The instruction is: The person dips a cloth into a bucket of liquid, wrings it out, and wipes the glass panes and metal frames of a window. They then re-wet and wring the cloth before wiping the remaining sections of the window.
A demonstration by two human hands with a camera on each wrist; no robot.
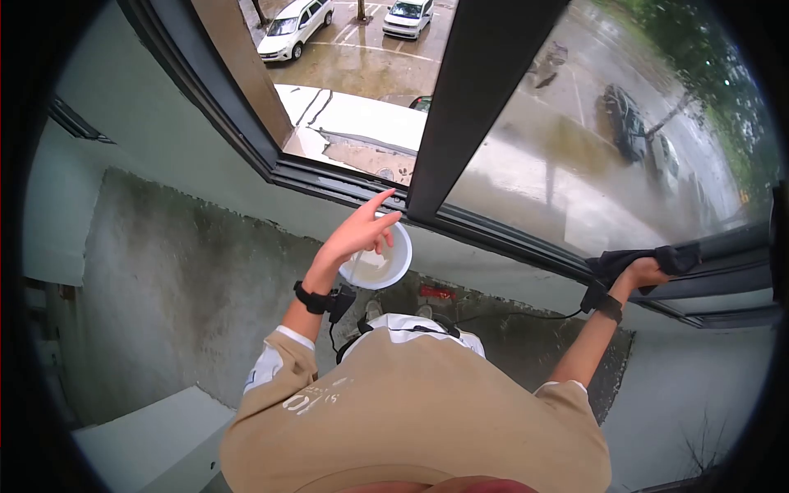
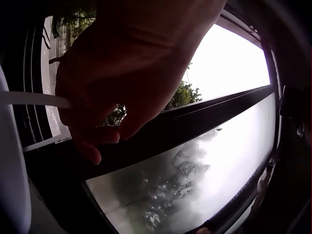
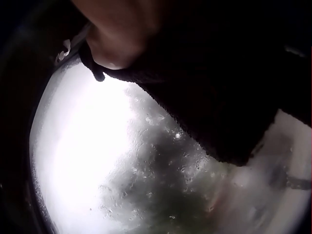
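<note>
My left hand (image 1: pixel 362 232) holds the white handle (image 2: pixel 34 99) of a small white bucket (image 1: pixel 400 261) beside the window sill. Its index finger points out toward the frame, while other fingers curl at the handle. Murky pale liquid shows inside the bucket. Off to the right, my right hand (image 1: pixel 645 273) grips a dark cloth (image 1: pixel 620 263) at the lower edge of the window glass (image 1: pixel 526 181). In the right wrist view the cloth (image 3: pixel 209 107) drapes over the pane, which is wet with droplets (image 3: pixel 178 136). The cloth covers most of the right fingers.
A dark window frame (image 1: pixel 485 90) divides the open left section from the glazed right one. Outside lie a white ledge (image 1: pixel 353 115) and parked cars (image 1: pixel 296 29). A red object (image 1: pixel 436 292) lies on the floor by the wall, and a cable (image 1: pixel 518 314) runs to the right wrist.
</note>
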